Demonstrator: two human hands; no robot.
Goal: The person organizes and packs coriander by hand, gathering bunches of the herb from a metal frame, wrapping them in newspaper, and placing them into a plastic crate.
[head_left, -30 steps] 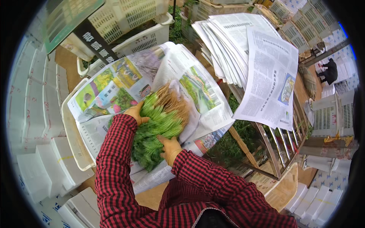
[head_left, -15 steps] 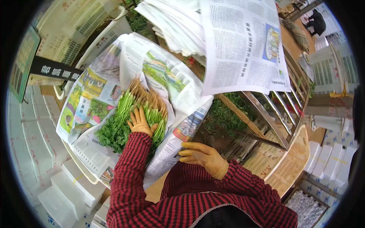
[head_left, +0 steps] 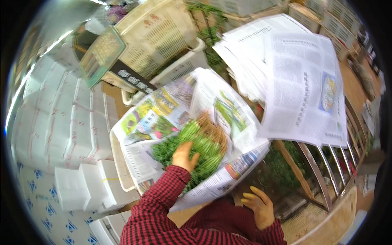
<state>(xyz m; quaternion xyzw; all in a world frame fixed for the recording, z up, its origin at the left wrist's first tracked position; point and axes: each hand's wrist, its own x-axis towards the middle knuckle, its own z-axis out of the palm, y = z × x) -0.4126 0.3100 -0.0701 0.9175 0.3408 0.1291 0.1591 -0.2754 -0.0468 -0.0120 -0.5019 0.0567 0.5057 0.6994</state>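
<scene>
My left hand, in a yellowish glove, rests on a bunch of leafy green herbs with brown roots, its fingers stretched over the leaves and stems. The herbs lie on printed newspaper sheets that line a pale plastic crate. Gloved as well, my right hand hovers off the crate's near right corner. Its fingers are apart and nothing is in them.
A stack of newspaper sheets lies on a metal-barred rack at right. Loose greens show below. Beyond the crate stand slotted baskets and a green-framed panel. White foam boxes are stacked at left.
My view has swung left, so the crate and rack appear further right and lower. My left hand has moved toward the leaves; my right hand has drawn back from the newspaper edge.
</scene>
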